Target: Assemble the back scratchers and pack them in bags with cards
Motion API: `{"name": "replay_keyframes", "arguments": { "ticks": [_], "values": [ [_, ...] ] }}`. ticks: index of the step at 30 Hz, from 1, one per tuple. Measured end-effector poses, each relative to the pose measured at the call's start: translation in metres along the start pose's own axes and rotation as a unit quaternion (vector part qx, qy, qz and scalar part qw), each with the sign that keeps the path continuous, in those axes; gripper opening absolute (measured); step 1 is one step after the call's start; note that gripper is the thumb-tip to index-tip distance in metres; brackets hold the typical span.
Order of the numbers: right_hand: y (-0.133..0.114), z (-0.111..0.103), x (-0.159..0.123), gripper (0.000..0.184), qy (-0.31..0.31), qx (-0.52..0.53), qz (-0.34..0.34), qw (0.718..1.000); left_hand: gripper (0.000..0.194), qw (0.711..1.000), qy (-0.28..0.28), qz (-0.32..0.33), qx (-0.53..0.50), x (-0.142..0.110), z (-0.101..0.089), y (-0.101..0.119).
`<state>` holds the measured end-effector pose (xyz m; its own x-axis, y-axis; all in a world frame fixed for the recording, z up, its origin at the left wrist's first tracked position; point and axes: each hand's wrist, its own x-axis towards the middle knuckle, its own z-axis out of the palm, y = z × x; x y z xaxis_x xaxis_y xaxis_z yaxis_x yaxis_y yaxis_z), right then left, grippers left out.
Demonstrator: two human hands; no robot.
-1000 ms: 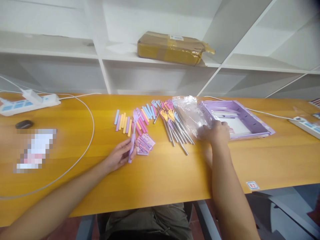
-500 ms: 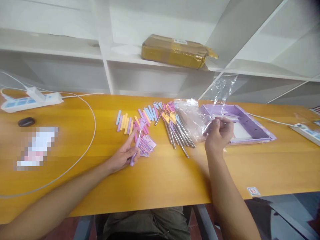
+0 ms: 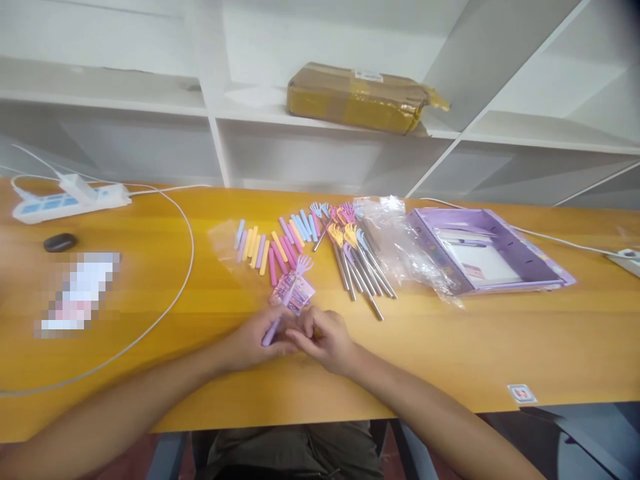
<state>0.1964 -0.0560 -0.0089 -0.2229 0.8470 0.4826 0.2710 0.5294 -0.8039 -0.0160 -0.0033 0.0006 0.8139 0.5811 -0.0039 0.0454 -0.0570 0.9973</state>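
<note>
Both hands meet near the front middle of the orange table (image 3: pixel 450 347). My left hand (image 3: pixel 253 341) is closed round the handle of a purple claw-headed scratcher (image 3: pixel 296 275), whose head points away over a small stack of pink cards (image 3: pixel 303 295). My right hand (image 3: pixel 327 341) touches the left, its fingers pinched on a clear plastic sleeve (image 3: pixel 227 243) that trails blurred to the upper left. Behind the hands lie several pastel handle sleeves (image 3: pixel 260 247) and a pile of metal scratchers with coloured claws (image 3: pixel 357 260).
A heap of clear bags (image 3: pixel 400 240) lies beside a purple tray (image 3: pixel 547 267) at right. A white power strip (image 3: pixel 70 200), its cable (image 3: pixel 187 253) and a small black object (image 3: pixel 60 241) lie at left. A brown parcel (image 3: pixel 360 100) rests on the white shelf.
My right hand lifted a clear sleeve from the bag heap and carried it left to meet my left hand. The left hand drew the purple scratcher nearer.
</note>
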Motion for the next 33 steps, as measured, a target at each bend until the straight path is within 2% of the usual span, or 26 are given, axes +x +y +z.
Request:
{"name": "replay_keyframes", "arguments": {
  "ticks": [3,5,8,10,12,15,16,18,22,25,29,31,33],
  "values": [
    [0.003,-0.009,0.005,0.043,-0.015,-0.022,-0.005,1.0,0.037,1.0,0.027,0.003,0.009,0.003,0.001,0.0],
    [0.003,-0.013,0.007,0.048,-0.028,-0.002,0.013,1.0,0.033,0.996,0.054,0.028,0.059,0.002,0.002,-0.001],
    [-0.001,-0.011,0.011,0.056,-0.015,0.123,0.113,0.986,0.032,0.986,0.08,0.088,0.115,-0.003,0.004,-0.002],
    [-0.006,-0.006,0.012,0.053,-0.016,0.227,0.204,0.952,0.032,0.981,0.085,0.126,0.118,-0.007,0.007,-0.002],
    [-0.01,-0.002,0.013,0.05,-0.046,0.282,0.249,0.925,0.035,0.979,0.066,0.152,0.116,-0.008,0.01,0.0],
    [-0.009,0.001,0.012,0.045,-0.08,0.278,0.24,0.927,0.041,0.982,-0.004,0.164,0.096,-0.008,0.014,0.004],
    [-0.007,0.0,0.013,0.043,-0.064,0.276,0.235,0.93,0.041,0.982,-0.017,0.166,0.087,-0.007,0.015,0.005],
    [-0.001,-0.005,0.015,0.042,0.014,0.298,0.237,0.925,0.039,0.982,-0.013,0.174,0.073,-0.005,0.014,0.009],
    [0.008,-0.03,0.024,0.035,0.196,0.349,0.232,0.886,0.035,0.984,0.086,0.152,0.02,-0.001,0.001,0.01],
    [0.012,-0.051,0.028,0.034,0.243,0.317,0.196,0.896,0.035,0.976,0.186,0.085,-0.08,0.004,-0.015,0.001],
    [0.015,-0.068,0.022,0.034,0.158,0.191,0.181,0.952,0.038,0.921,0.352,0.059,-0.157,0.013,-0.032,-0.011],
    [0.015,-0.07,0.018,0.033,0.091,0.062,0.168,0.98,0.041,0.896,0.4,0.058,-0.184,0.017,-0.035,-0.012],
    [0.014,-0.07,0.016,0.037,0.015,-0.072,0.142,0.987,0.042,0.878,0.432,0.067,-0.194,0.018,-0.035,-0.01]
  ]
}}
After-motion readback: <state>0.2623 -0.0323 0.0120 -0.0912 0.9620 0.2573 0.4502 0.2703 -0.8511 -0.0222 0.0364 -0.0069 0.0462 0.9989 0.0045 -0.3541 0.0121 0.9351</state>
